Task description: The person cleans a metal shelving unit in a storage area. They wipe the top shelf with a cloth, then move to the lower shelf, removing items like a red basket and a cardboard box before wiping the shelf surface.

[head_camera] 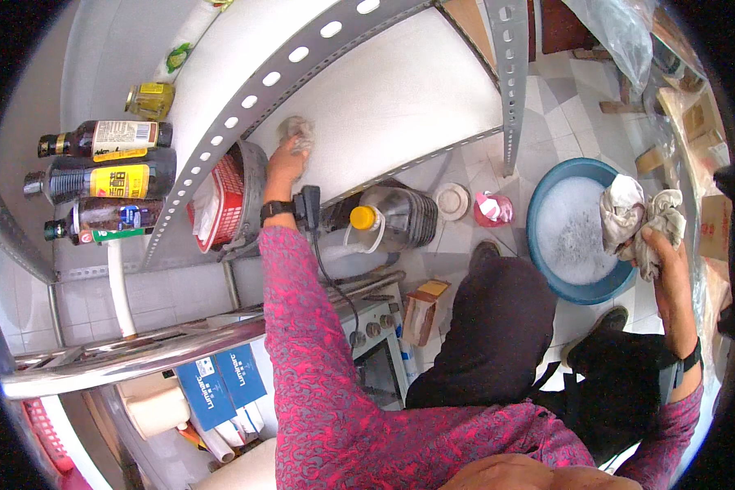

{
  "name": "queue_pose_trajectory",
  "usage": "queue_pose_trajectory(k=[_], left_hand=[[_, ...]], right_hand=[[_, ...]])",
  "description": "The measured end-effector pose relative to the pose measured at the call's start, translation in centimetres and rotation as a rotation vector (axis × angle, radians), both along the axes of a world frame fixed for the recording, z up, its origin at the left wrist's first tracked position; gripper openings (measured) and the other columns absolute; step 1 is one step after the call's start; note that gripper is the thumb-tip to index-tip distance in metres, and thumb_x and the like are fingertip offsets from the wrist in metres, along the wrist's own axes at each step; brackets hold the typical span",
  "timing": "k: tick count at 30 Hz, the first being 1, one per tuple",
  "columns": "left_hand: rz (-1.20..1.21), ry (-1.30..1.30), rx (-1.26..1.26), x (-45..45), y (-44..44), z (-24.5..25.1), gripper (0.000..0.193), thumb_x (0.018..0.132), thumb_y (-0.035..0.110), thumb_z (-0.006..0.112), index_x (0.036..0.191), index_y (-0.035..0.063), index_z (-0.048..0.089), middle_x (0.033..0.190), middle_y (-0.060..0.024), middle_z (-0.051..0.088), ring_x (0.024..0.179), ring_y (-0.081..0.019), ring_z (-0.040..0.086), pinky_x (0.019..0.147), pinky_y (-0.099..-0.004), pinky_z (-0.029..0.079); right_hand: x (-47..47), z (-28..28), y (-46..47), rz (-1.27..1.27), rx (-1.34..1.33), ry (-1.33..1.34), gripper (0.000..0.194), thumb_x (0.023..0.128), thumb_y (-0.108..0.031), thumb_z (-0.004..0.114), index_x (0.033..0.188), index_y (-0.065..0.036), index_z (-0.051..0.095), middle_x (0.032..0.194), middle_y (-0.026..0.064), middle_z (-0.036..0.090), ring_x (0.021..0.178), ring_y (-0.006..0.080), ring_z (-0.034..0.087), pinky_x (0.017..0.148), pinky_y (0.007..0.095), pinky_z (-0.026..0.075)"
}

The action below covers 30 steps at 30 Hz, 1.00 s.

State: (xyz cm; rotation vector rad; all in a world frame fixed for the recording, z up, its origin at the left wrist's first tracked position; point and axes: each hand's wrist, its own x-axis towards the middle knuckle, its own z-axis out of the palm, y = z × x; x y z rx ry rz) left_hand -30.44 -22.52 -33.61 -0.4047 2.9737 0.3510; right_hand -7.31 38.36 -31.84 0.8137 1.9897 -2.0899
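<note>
My left hand [289,164] presses a crumpled greyish cloth [296,130] onto the white shelf board [386,92] of a grey perforated-steel rack, near the board's left end. Off to the right, my right hand [661,251] grips a bunched, off-white cloth [660,214] with grey stains. A paler part of the bundle [622,205] hangs over the right rim of a round blue basin [536,245]. White suds [572,226] with dark specks fill the basin, which stands on the tiled floor.
Dark sauce bottles [128,180] and a small jar [152,101] stand on another shelf at left. A red basket [226,196] sits by the rack. Below the board are a large plastic jug [398,214], a pink container [493,209] and a cardboard box [424,312].
</note>
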Motion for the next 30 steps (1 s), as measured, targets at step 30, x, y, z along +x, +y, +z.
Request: queue_pose_trajectory(k=[30], left_hand=[[-0.290,-0.091,-0.377,-17.9,0.0,-0.8,0.049,0.083,0.041,0.054,0.106,-0.0010,0.065,0.109,-0.0262,0.064,0.102,-0.0411,0.062,0.087,-0.0465,0.047]], right_hand=[[0.4,-1.8,1.2,-0.109,0.044,-0.076,0.048,0.084,-0.024,0.060,0.125,-0.001,0.051,0.096,0.0091,0.064,0.074,0.0165,0.063,0.057,0.0270,0.048]])
